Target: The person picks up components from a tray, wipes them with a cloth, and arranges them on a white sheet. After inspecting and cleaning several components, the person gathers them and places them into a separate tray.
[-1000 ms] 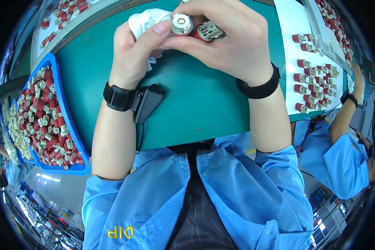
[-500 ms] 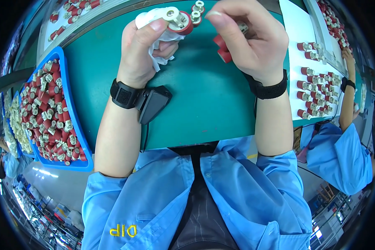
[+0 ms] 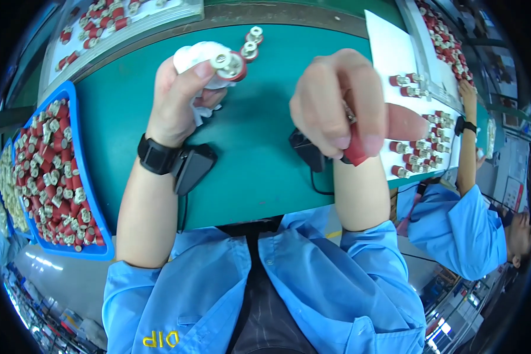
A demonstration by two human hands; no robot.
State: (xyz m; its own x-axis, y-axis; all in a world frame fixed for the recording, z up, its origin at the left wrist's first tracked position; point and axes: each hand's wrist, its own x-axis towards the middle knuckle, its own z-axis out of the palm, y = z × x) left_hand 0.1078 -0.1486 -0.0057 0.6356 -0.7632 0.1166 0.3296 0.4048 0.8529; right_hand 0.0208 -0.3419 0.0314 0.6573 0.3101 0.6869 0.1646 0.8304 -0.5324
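In my left hand (image 3: 174,103), at the upper left of the green mat, is a crumpled white cloth (image 3: 197,54). Thumb and fingers also pinch a cylindrical part (image 3: 237,66) with a red body and a cream top, its top tilted towards me. My right hand (image 3: 336,100) is raised over the right side of the mat, fingers curled down around red cylindrical parts. One red end (image 3: 355,152) shows below the fingertips; how many parts lie inside is hidden. Just beyond my left hand, two similar parts (image 3: 249,51) stand upright on the mat.
At the left, a blue bin (image 3: 91,177) is heaped with red-and-cream parts. White paper (image 3: 380,44) on the right bears rows of them. More lie on a far-left tray (image 3: 138,20). A co-worker's arm (image 3: 468,112) reaches in at the far right.
My right hand has turned over and come nearer, its fingers now pointing down and thumb out to the right. The left hand keeps its hold on cloth and part. The whole view has shifted.
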